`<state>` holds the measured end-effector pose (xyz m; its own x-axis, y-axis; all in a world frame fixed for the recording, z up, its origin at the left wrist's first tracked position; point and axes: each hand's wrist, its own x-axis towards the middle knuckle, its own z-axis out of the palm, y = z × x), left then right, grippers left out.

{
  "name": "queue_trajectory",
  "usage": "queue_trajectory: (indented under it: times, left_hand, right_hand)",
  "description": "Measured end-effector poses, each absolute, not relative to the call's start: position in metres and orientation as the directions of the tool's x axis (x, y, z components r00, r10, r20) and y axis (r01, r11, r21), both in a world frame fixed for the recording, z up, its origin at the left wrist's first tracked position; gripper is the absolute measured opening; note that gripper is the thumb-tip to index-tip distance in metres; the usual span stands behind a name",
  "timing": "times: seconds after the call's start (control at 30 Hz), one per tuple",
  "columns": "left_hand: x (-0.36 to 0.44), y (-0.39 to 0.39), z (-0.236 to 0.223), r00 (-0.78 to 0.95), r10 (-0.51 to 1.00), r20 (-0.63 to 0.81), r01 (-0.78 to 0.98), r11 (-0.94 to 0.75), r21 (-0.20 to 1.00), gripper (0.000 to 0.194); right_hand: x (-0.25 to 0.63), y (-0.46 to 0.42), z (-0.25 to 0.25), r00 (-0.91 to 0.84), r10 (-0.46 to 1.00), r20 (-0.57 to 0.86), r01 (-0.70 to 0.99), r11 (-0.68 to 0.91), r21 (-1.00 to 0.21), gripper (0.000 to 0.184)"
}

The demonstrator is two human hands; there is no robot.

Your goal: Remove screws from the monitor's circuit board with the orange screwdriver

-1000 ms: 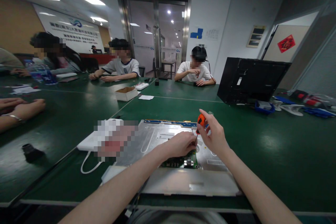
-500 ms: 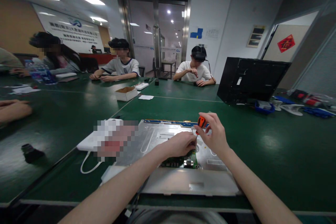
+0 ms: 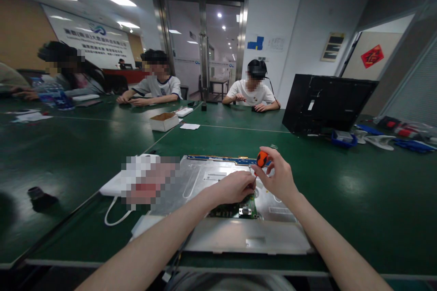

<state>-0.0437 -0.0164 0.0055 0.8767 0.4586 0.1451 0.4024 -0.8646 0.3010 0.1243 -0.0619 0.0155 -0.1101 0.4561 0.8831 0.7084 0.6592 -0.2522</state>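
Observation:
A flat metal panel (image 3: 221, 236), like the back of a screen, lies before me. On it sits a green circuit board (image 3: 251, 209) with a metal connector. A blue strip board (image 3: 218, 159) runs along its far edge. My right hand (image 3: 278, 173) grips a screwdriver (image 3: 262, 159) by its orange and black handle, the shaft slanting down toward the board. Over the board, my left hand (image 3: 237, 186) is closed, its fingertips together at the low end of the shaft. What they pinch is hidden, and so is the screwdriver's tip.
Left of the panel are a white device (image 3: 118, 179) with a cable and a black object (image 3: 41, 199). Farther off stand an open box (image 3: 164, 122), a black monitor (image 3: 327, 104) and a blue tray (image 3: 343, 140). Several people sit around the green table (image 3: 341, 218).
The screwdriver's handle has turned and tilted slightly in my right hand. My left hand has stayed in place. Another person's forearm has left the table at the left; the person opposite lowered a hand.

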Motion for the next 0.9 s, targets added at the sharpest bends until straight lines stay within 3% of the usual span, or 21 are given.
queue_trajectory:
  times: [0.47,0.7,0.9]
  left_hand:
    - [-0.043,-0.015,0.002,0.879,0.456,0.141,0.400,-0.864,0.305,0.008]
    - [-0.044,-0.016,0.004,0.883,0.446,0.147,0.385,-0.867,0.317,0.012]
    - [-0.045,-0.015,0.002,0.885,0.442,0.145,0.381,-0.868,0.320,0.017]
  right_hand:
    - [0.123,-0.065,0.017,-0.129,0.507,0.852,0.714,0.643,-0.275,0.039]
    - [0.122,-0.058,0.006,-0.020,0.558,0.830,0.699,0.601,-0.387,0.043]
    - [0.123,-0.061,0.009,-0.060,0.544,0.837,0.708,0.614,-0.349,0.036]
